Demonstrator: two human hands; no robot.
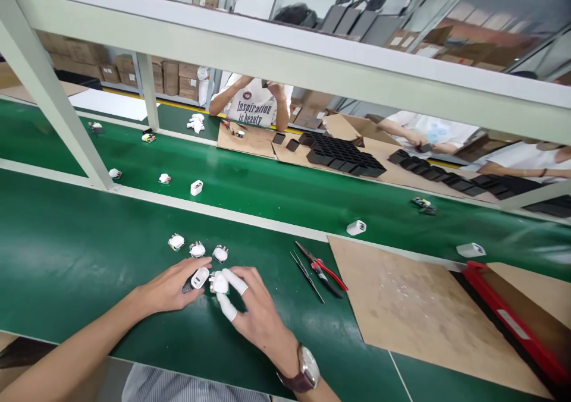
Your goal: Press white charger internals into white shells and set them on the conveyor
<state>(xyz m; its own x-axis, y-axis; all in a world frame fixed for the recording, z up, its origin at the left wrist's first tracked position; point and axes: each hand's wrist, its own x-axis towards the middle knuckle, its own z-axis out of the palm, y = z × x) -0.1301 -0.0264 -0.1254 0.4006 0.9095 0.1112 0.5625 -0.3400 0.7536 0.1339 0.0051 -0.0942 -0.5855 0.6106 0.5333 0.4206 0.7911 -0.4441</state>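
Observation:
My left hand [172, 287] rests on the green bench mat and pinches a small white charger shell [199, 278] between thumb and fingers. My right hand [254, 313], with white finger cots on thumb and forefinger and a watch on the wrist, grips a white charger inner part [218, 282] right beside the shell. The two pieces touch or nearly touch. Three more white charger parts [197, 248] lie in a row just beyond my hands.
Red-handled pliers [322, 269] and tweezers [307, 276] lie right of my hands, beside a cardboard sheet [414, 313] and a red tray [513, 324]. White chargers [355, 228] sit on the conveyor belt. Other people work opposite near black trays [343, 155].

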